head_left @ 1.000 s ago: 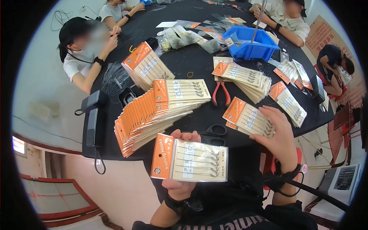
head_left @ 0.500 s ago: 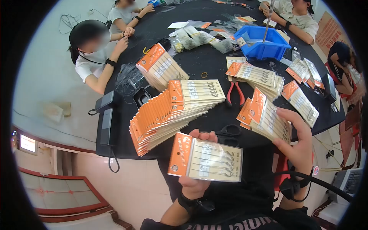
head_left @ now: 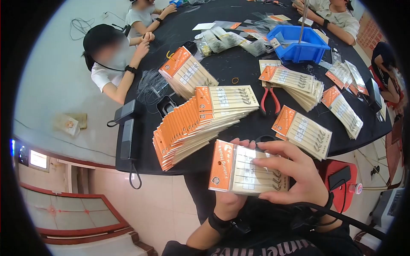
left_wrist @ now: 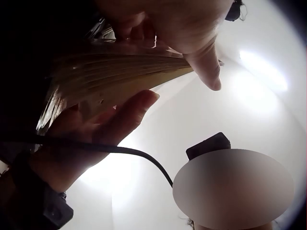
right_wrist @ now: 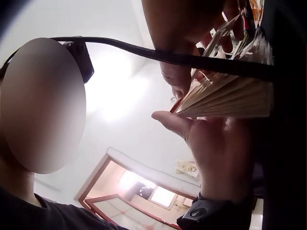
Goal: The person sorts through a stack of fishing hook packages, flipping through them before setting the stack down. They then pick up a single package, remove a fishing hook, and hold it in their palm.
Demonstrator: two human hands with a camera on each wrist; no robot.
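My left hand point(head_left: 230, 204) holds a thick stack of fishing hook packets point(head_left: 221, 168) with orange headers, its thumb along the near edge and its fingertips showing at the far edge. Over the right part of that stack, my right hand point(head_left: 294, 175) grips the top by its edges, thumb near and fingers across the far side. In the left wrist view the cards point(left_wrist: 120, 79) fan apart at their edges between both hands. A smaller pile of packets point(head_left: 305, 132) lies on the table just beyond my right hand. Black scissors point(head_left: 265, 138) are mostly hidden behind my hands.
A tall fanned pile of packets point(head_left: 183, 128) stands to the left, with another bundle point(head_left: 188, 72) behind it. Red-handled pliers point(head_left: 270, 100) lie near more packets point(head_left: 294, 83). A blue bin point(head_left: 299, 45) stands farther back. Other people sit around the black-covered table point(head_left: 239, 42).
My right hand lifted a packet from the small pile on the right and came left onto the stack in my left hand. The head view has shifted slightly.
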